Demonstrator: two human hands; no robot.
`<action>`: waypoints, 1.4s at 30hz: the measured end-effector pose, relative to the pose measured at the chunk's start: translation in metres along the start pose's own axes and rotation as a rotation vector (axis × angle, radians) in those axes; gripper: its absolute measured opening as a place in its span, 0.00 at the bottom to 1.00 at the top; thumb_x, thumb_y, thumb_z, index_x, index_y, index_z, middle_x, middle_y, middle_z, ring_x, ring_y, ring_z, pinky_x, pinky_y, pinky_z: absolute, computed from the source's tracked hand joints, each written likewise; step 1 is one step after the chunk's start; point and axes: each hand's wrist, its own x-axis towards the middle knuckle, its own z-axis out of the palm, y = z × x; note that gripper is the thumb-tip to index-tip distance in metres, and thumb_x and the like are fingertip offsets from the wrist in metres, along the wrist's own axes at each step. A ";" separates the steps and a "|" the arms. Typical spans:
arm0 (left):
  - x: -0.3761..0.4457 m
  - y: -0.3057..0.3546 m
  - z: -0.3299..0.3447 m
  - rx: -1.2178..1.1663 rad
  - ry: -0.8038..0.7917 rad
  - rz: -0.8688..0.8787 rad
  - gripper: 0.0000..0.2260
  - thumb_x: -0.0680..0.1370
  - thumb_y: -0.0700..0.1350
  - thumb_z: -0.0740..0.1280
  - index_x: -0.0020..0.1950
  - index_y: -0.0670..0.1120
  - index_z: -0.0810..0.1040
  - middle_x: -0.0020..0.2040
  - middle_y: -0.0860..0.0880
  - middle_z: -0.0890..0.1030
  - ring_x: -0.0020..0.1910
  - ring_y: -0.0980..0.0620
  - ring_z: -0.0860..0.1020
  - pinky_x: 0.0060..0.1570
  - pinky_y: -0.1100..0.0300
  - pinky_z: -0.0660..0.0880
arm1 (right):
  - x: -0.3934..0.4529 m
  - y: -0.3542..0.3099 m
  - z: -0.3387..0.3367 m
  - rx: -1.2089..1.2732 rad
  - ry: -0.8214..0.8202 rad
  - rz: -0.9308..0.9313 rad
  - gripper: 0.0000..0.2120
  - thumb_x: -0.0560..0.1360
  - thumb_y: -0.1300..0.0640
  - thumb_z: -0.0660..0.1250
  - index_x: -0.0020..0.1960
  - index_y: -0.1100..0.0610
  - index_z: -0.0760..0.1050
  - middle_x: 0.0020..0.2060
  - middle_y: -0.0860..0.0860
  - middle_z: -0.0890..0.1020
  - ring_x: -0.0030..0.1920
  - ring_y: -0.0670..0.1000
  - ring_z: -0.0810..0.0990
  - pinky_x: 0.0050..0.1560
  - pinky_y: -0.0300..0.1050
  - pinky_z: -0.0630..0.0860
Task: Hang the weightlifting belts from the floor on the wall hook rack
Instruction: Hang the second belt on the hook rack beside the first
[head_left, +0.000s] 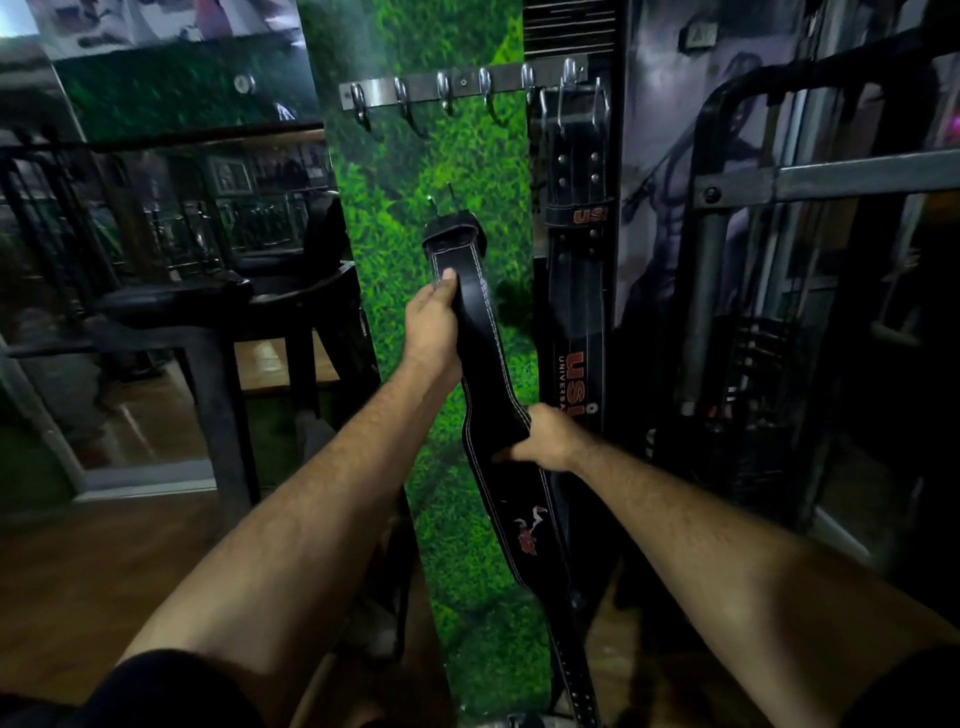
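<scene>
I hold a black leather weightlifting belt (483, 332) with white stitching and a red logo upright in front of the green grass-pattern wall panel. My left hand (434, 325) grips its upper part just below the buckle end. My right hand (545, 436) grips its wide middle. The belt's tail hangs down toward the floor. The metal hook rack (462, 83) is above the belt, with several bare hooks. A second black belt (576, 218) with orange lettering hangs from the rack's right end hooks.
A black bench or table (208, 306) stands to the left on the wooden floor. A dark metal gym frame (779, 182) rises at the right. A glass partition lies behind the bench.
</scene>
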 end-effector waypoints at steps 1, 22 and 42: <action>0.001 0.001 -0.004 -0.016 0.006 0.001 0.12 0.82 0.44 0.63 0.39 0.47 0.74 0.30 0.51 0.79 0.29 0.53 0.76 0.33 0.61 0.74 | -0.002 0.005 0.001 -0.076 -0.039 0.049 0.28 0.62 0.46 0.83 0.55 0.59 0.79 0.48 0.52 0.84 0.49 0.53 0.84 0.50 0.44 0.82; 0.042 0.024 -0.042 0.146 -0.171 0.107 0.14 0.79 0.36 0.62 0.35 0.48 0.69 0.29 0.52 0.73 0.30 0.54 0.70 0.32 0.60 0.66 | 0.026 -0.158 -0.064 1.019 0.232 -0.176 0.10 0.82 0.49 0.63 0.60 0.51 0.75 0.51 0.47 0.81 0.53 0.47 0.79 0.64 0.55 0.74; 0.125 0.005 0.042 0.273 0.041 0.349 0.09 0.71 0.50 0.63 0.50 0.52 0.73 0.46 0.49 0.77 0.41 0.53 0.75 0.39 0.57 0.73 | 0.127 -0.128 -0.138 0.886 0.451 -0.383 0.11 0.79 0.61 0.69 0.40 0.54 0.72 0.36 0.52 0.83 0.31 0.44 0.82 0.30 0.37 0.76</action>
